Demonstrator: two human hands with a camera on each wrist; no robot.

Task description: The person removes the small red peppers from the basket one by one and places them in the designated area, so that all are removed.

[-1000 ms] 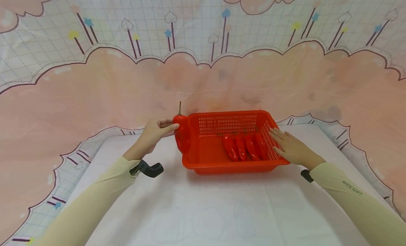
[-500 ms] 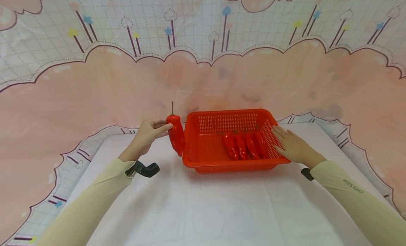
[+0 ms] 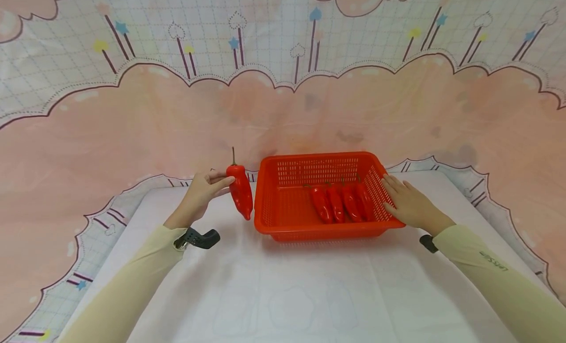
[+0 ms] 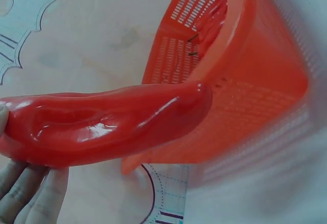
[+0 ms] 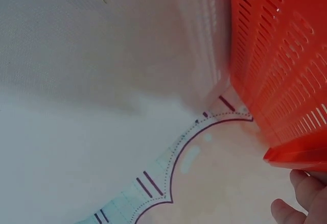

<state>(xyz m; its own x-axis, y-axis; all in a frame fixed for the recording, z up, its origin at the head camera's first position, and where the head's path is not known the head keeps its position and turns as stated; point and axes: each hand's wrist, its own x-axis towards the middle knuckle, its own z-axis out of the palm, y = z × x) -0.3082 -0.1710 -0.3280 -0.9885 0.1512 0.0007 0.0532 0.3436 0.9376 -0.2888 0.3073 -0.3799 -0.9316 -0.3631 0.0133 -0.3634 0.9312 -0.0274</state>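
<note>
My left hand (image 3: 201,195) pinches a glossy red pepper (image 3: 240,191) between thumb and fingers near its top. The pepper hangs stem up, tilted, just left of a red plastic basket (image 3: 327,230) and apart from it. In the left wrist view the same pepper (image 4: 107,124) crosses in front of the basket wall (image 4: 255,101). Several red peppers (image 3: 336,204) with green stems lie side by side in the basket's right half. With fingers extended, my right hand (image 3: 411,205) rests on the basket's right rim. The right wrist view shows only its fingertips (image 5: 309,191) by the rim.
Under the basket is a table with a white cover (image 3: 283,289). Behind it hangs a pink and white printed cloth (image 3: 177,117). Dark camera mounts (image 3: 203,238) sit at both wrists.
My left hand has carried the pepper leftward, away from the basket's left rim, and slightly down. My right hand has stayed on the right rim with hardly any movement.
</note>
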